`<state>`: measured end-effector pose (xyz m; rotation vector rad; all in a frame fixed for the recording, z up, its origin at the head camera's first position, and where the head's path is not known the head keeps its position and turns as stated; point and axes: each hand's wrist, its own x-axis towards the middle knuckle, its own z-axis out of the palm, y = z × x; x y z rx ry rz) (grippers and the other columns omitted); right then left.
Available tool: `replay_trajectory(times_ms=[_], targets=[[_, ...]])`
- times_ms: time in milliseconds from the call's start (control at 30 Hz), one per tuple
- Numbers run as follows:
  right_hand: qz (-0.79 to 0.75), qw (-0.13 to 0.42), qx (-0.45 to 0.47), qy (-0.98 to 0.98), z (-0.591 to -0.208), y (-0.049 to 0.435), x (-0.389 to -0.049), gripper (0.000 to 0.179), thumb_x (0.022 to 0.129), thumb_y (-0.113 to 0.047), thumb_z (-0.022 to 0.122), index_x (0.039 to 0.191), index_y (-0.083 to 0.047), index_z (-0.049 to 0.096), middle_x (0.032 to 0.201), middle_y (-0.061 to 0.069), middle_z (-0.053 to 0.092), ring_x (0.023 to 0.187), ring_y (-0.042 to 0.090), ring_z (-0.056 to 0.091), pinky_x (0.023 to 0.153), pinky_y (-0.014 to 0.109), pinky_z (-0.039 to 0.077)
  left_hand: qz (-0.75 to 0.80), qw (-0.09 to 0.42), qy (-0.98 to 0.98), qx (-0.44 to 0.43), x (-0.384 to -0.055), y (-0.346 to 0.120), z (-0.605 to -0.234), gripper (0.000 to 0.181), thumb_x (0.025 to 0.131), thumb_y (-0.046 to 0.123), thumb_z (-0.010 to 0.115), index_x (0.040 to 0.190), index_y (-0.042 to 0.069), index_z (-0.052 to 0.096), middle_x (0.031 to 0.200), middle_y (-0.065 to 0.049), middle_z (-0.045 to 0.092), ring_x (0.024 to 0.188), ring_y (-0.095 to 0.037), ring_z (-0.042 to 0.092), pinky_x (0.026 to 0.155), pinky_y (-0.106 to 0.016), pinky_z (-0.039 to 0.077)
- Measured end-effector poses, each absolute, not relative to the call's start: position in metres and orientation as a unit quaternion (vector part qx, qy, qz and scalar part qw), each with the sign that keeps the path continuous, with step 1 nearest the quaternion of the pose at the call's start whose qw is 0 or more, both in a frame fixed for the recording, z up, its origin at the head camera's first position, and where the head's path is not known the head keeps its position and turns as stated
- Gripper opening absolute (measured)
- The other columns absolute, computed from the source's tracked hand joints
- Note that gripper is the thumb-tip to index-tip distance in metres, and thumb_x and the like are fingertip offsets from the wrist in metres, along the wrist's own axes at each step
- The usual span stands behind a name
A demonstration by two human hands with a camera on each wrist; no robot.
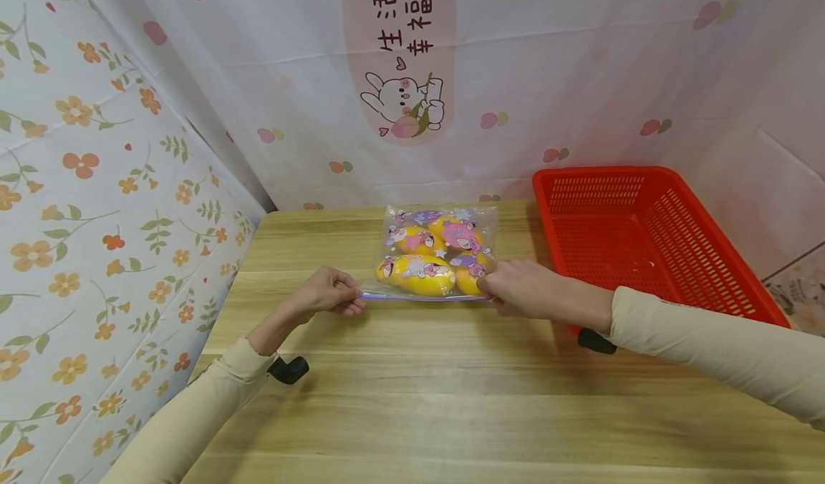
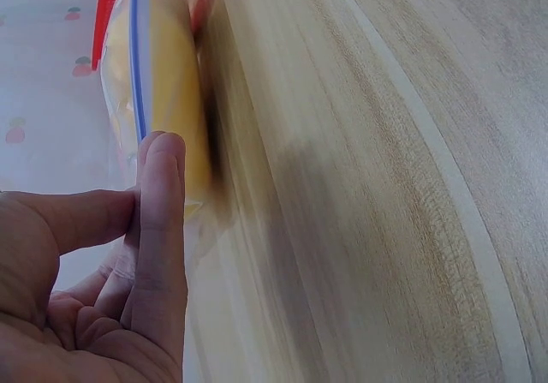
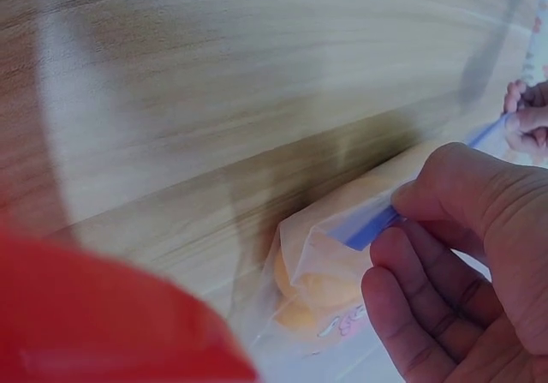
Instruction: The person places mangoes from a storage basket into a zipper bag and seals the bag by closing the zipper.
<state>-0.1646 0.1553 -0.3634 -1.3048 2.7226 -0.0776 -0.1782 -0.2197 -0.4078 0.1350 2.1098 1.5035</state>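
Observation:
A clear zip bag [image 1: 430, 255] printed with pink and purple cartoon figures lies on the wooden table, its zip edge toward the person. Several yellow, rounded fruits [image 1: 415, 275] fill it, looking like mangoes or lemons. At the left end of the blue-purple zip strip [image 2: 137, 66], the left hand [image 1: 327, 292] pinches the edge between thumb and fingers. Near the opposite end, the right hand [image 1: 525, 287] pinches the same strip between thumb and index finger, as the right wrist view shows. Between the two hands the strip runs straight.
To the right of the bag stands a red plastic basket [image 1: 548, 215] with slotted walls, close by the right forearm. A printed curtain [image 1: 309, 112] hangs behind the table [image 1: 412, 398], and a floral cloth [image 1: 97, 219] covers the left side.

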Motion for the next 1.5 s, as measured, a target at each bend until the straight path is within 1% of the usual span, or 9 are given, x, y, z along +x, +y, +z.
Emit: replay_trajectory(times_ms=[133, 367, 500, 700, 900, 1233, 1500], targets=[[-0.024, 0.056, -0.433, 0.899, -0.362, 0.156, -0.164, 0.019, 0.080, -0.011, 0.088, 0.083, -0.010, 0.070, 0.068, -0.006, 0.055, 0.060, 0.012, 0.047, 0.052, 0.021, 0.043, 0.560, 0.271, 0.781, 0.050, -0.178, -0.220, -0.408, 0.013, 0.100, -0.005, 0.057, 0.101, -0.016, 0.065, 0.093, -0.030, 0.071, 0.074, -0.020, 0.073, 0.071, -0.036, 0.061], [-0.025, 0.064, -0.428, 0.901, -0.360, 0.157, -0.164, 0.020, 0.080, -0.011, 0.088, 0.085, -0.010, 0.070, 0.069, -0.006, 0.053, 0.062, 0.012, 0.047, 0.053, 0.021, 0.042, 0.563, 0.271, 0.779, 0.049, -0.178, -0.220, -0.408, 0.013, 0.100, -0.005, 0.057, 0.100, -0.015, 0.065, 0.093, -0.031, 0.070, 0.075, -0.022, 0.073, 0.069, -0.033, 0.061], [-0.029, 0.063, -0.429, 0.901, -0.360, 0.159, -0.164, 0.021, 0.078, -0.012, 0.090, 0.085, -0.011, 0.070, 0.070, -0.006, 0.053, 0.062, 0.013, 0.047, 0.053, 0.021, 0.043, 0.562, 0.271, 0.780, 0.050, -0.178, -0.221, -0.408, 0.013, 0.100, -0.005, 0.057, 0.101, -0.015, 0.065, 0.092, -0.030, 0.071, 0.075, -0.021, 0.073, 0.070, -0.033, 0.061], [-0.038, 0.056, -0.435, 0.898, -0.360, 0.162, -0.165, 0.020, 0.077, -0.007, 0.089, 0.081, -0.012, 0.069, 0.069, -0.006, 0.052, 0.062, 0.012, 0.046, 0.053, 0.021, 0.041, 0.557, 0.276, 0.782, 0.049, -0.177, -0.221, -0.407, 0.014, 0.101, -0.005, 0.057, 0.099, -0.015, 0.066, 0.090, -0.026, 0.072, 0.072, -0.017, 0.072, 0.072, -0.035, 0.061], [-0.040, 0.065, -0.428, 0.900, -0.358, 0.163, -0.165, 0.022, 0.078, -0.008, 0.088, 0.079, -0.014, 0.067, 0.069, -0.007, 0.052, 0.062, 0.012, 0.046, 0.053, 0.021, 0.041, 0.559, 0.276, 0.780, 0.049, -0.178, -0.221, -0.408, 0.013, 0.101, -0.005, 0.057, 0.100, -0.015, 0.065, 0.092, -0.028, 0.072, 0.073, -0.017, 0.072, 0.071, -0.034, 0.061], [-0.037, 0.067, -0.424, 0.903, -0.355, 0.166, -0.165, 0.024, 0.079, -0.006, 0.087, 0.075, -0.016, 0.065, 0.070, -0.007, 0.052, 0.062, 0.012, 0.047, 0.052, 0.021, 0.041, 0.558, 0.274, 0.781, 0.047, -0.177, -0.220, -0.406, 0.013, 0.101, -0.004, 0.057, 0.099, -0.014, 0.066, 0.091, -0.028, 0.072, 0.073, -0.018, 0.073, 0.072, -0.036, 0.061], [-0.045, 0.065, -0.420, 0.904, -0.353, 0.170, -0.165, 0.022, 0.079, -0.006, 0.087, 0.078, -0.015, 0.067, 0.072, -0.006, 0.054, 0.063, 0.012, 0.048, 0.052, 0.020, 0.043, 0.559, 0.274, 0.780, 0.053, -0.178, -0.220, -0.406, 0.014, 0.101, -0.004, 0.057, 0.101, -0.015, 0.066, 0.093, -0.030, 0.071, 0.073, -0.018, 0.073, 0.072, -0.035, 0.061]])
